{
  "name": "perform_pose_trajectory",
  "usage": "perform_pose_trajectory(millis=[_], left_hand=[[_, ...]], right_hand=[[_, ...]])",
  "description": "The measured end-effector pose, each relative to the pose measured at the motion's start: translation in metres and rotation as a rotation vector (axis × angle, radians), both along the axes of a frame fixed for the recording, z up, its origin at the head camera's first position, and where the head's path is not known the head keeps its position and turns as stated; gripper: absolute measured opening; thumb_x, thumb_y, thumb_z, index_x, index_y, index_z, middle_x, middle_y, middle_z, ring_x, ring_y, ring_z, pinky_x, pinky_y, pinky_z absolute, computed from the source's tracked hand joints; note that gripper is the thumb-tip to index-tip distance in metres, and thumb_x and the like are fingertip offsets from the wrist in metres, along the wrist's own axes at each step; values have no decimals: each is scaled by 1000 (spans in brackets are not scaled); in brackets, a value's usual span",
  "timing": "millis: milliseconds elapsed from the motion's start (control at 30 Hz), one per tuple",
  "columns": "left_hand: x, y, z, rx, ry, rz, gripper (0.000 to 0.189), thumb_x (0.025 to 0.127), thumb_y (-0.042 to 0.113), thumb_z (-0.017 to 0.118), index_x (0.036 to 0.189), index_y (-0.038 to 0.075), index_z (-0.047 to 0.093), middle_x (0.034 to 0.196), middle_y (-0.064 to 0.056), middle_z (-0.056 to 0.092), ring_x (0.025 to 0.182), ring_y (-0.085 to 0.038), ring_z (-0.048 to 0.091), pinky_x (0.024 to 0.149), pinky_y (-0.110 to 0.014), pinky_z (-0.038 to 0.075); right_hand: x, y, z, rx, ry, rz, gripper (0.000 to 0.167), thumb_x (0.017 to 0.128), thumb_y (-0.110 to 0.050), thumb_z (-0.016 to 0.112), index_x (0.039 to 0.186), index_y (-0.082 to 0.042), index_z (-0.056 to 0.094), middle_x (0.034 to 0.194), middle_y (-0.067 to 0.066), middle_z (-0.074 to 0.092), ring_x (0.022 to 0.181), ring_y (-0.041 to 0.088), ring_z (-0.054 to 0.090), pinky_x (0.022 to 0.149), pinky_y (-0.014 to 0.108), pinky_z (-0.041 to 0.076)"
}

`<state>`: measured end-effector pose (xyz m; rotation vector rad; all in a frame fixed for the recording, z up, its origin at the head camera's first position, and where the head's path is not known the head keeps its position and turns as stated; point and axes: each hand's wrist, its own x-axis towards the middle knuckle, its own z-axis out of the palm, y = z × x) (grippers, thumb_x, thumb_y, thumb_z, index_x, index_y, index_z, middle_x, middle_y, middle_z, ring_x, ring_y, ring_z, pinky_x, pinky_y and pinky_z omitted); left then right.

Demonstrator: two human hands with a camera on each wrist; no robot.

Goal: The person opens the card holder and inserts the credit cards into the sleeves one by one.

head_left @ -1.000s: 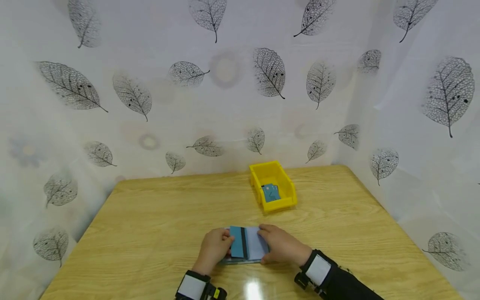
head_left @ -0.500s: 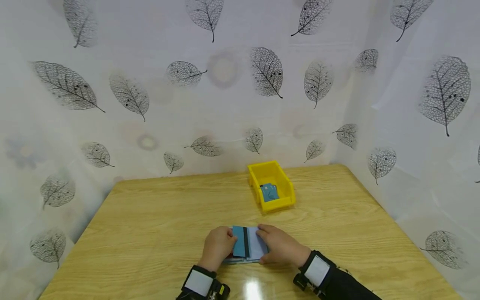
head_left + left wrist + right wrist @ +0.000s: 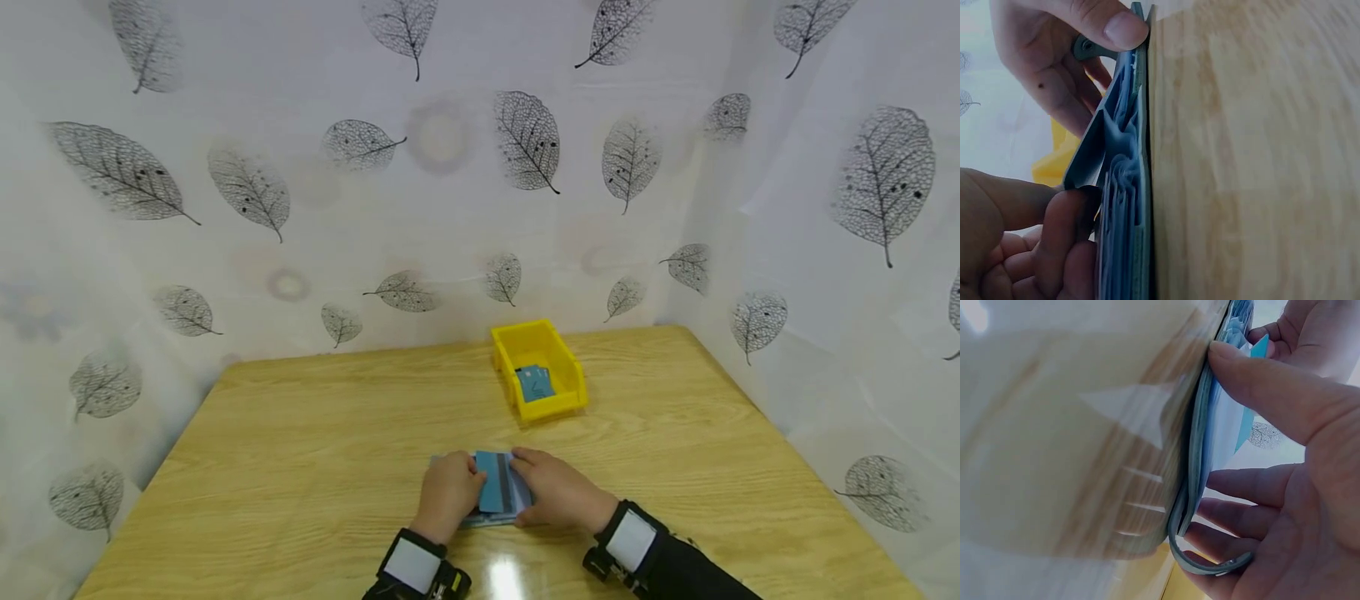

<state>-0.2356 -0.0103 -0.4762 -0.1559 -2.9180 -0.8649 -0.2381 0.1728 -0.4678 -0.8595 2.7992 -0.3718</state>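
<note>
A card holder (image 3: 522, 497) with several clear sleeves lies spread on the table near its front. My left hand (image 3: 448, 490) pinches the left edge of a blue card (image 3: 491, 482) with a dark stripe, thumb against curled fingers. The stripe looks greyed, as if under a sleeve's film. Around the holder's right edge is my right hand (image 3: 558, 490), its thumb on the near edge and its fingers at the far side. In the right wrist view, a strap (image 3: 1200, 567) with a metal snap curls beside those fingers. The left wrist view shows the stacked sleeves (image 3: 1121, 206) edge-on.
Behind the hands stands a yellow bin (image 3: 551, 407) with several blue cards (image 3: 535, 382) inside. The wooden table (image 3: 322, 442) runs back to a white curtain (image 3: 450, 217) with a leaf print, which also hangs along both sides.
My left hand has moved right with the blue card, which now covers more of the right-hand sleeve. Its stripe has turned from black to grey. The right hand stays on the holder's edge.
</note>
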Motion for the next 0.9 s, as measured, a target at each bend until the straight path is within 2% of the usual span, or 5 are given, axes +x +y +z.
perform_pose_trajectory(millis=[267, 333, 533, 700, 900], left_hand=[[3, 6, 1, -29, 39, -57, 29, 81, 17, 78, 63, 12, 56, 58, 3, 52, 52, -11, 47, 47, -26, 38], [4, 7, 2, -32, 19, -80, 30, 82, 18, 76, 62, 13, 54, 57, 4, 49, 51, -10, 44, 46, -25, 35], [9, 8, 11, -21, -114, -189, 38, 86, 24, 72, 56, 10, 53, 53, 4, 41, 47, -10, 37, 44, -24, 28], [12, 9, 15, -69, -125, -250, 36, 87, 27, 71, 60, 9, 55, 57, 0, 49, 51, -12, 42, 48, -27, 34], [12, 9, 14, -64, -164, -272, 34, 87, 30, 72, 65, 8, 58, 63, -1, 53, 56, -14, 46, 51, -29, 38]], right_hand=[[-2, 0, 0, -14, -12, -2, 88, 74, -38, 84, 139, 7, 46, 145, 20, 45, 130, 34, 47, 104, 44, 41], [-3, -1, 0, -19, -17, -5, 88, 73, -38, 84, 139, 7, 46, 145, 20, 45, 129, 34, 47, 104, 44, 42], [-2, -2, 2, -28, -16, -19, 88, 71, -37, 85, 137, 8, 47, 143, 21, 47, 128, 35, 48, 103, 45, 42], [-2, -3, 4, -23, 1, -25, 89, 69, -36, 87, 136, 9, 48, 140, 24, 48, 127, 36, 49, 103, 46, 42], [-6, -4, 0, -36, 23, -12, 95, 65, -35, 90, 137, 8, 46, 139, 24, 48, 125, 38, 49, 103, 47, 42]])
